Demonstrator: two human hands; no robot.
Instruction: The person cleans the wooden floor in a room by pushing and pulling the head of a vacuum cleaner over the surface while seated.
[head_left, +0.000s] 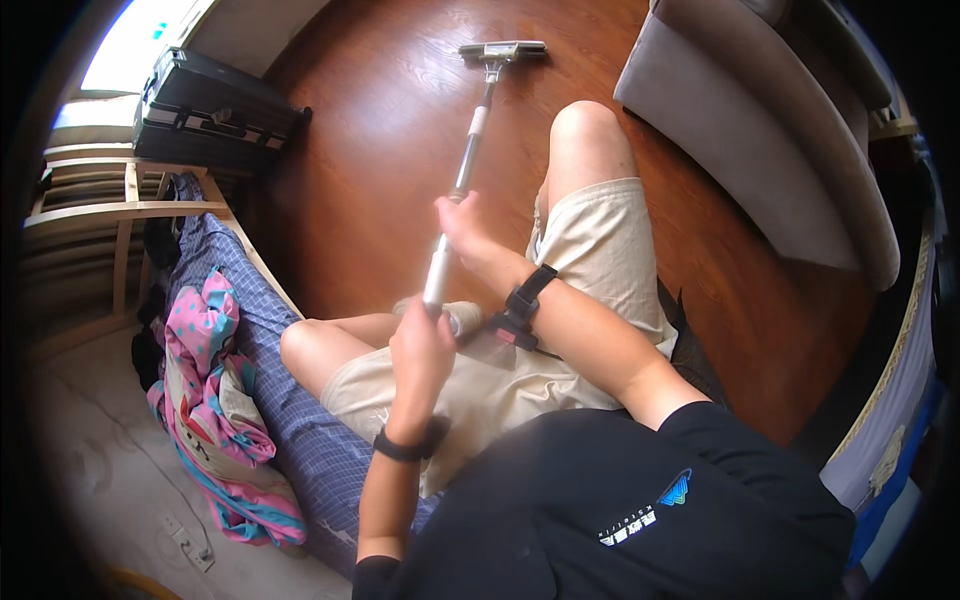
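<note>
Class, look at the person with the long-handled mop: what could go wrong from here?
The mop head might bump the black suitcase if swung far left, or the grey padded furniture if swung right. The left hand grips the pole close to the lap, so if the mop head snagged, the pole could jab it.
</note>
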